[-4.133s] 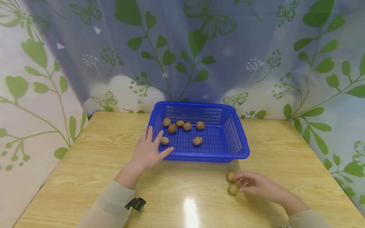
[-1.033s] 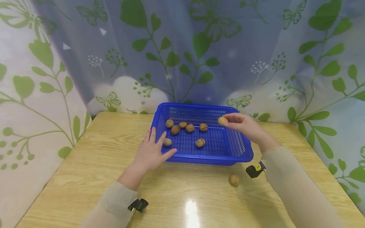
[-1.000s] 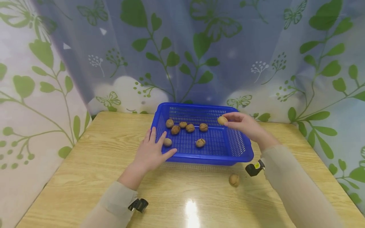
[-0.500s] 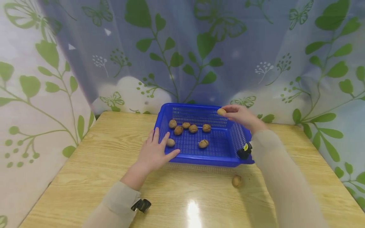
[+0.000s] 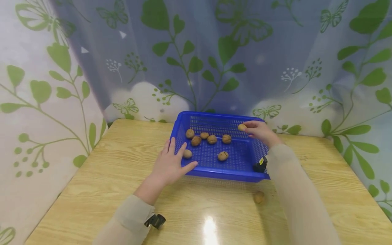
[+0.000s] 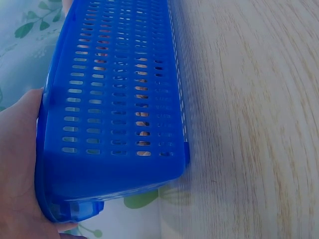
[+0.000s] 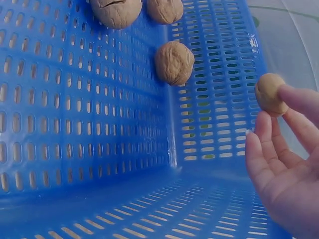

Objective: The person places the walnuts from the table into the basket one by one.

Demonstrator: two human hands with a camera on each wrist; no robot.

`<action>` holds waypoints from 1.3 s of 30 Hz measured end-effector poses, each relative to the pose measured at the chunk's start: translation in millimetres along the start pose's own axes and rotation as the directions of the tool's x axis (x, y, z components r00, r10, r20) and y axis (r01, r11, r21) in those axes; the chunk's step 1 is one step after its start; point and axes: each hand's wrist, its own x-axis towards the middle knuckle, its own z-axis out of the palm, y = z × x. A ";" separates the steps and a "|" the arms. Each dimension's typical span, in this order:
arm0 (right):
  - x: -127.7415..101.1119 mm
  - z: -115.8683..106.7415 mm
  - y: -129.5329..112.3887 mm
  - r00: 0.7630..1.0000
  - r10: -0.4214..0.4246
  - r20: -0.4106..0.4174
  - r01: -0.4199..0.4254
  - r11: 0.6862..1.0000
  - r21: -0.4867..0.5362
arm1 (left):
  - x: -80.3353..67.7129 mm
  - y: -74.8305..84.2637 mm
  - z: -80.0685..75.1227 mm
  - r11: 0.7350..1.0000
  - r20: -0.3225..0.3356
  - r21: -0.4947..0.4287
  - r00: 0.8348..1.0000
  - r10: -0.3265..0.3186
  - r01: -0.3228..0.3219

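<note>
Leaf-print curtains back a wooden desk (image 5: 101, 177) carrying a blue basket (image 5: 214, 170). Right hand (image 5: 260, 131) pinches a walnut (image 5: 242, 127) at its fingertips over the basket's far right corner, its long axis roughly level, pointing toward the basket's left. Left hand (image 5: 171, 165), fingers straight, rests on the basket's near left corner.
</note>
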 end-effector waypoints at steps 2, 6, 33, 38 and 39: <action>0.0 0.4 0.4 1.000 -0.005 -0.015 0.005 1.000 0.006 | -0.1 0.3 -0.2 1.000 0.002 0.008 1.000 -0.008 0.008; -2.0 -0.2 -1.8 0.999 -0.021 -0.036 0.022 0.999 0.040 | -0.4 0.4 -0.9 1.000 0.002 0.014 1.000 -0.013 0.013; -113.9 -49.4 -16.0 0.999 -0.047 -0.014 0.045 0.995 -0.093 | 1.0 1.1 3.1 1.000 -0.008 0.015 1.000 0.001 0.000; -143.0 -44.8 -4.4 0.996 -0.087 -0.018 0.082 0.982 -0.173 | 1.3 1.6 2.0 1.000 -0.011 0.004 1.000 0.003 -0.003; -148.4 -43.5 -1.9 0.996 -0.089 -0.021 0.084 0.980 -0.182 | 1.6 1.7 1.9 1.000 -0.008 0.005 1.000 0.001 -0.001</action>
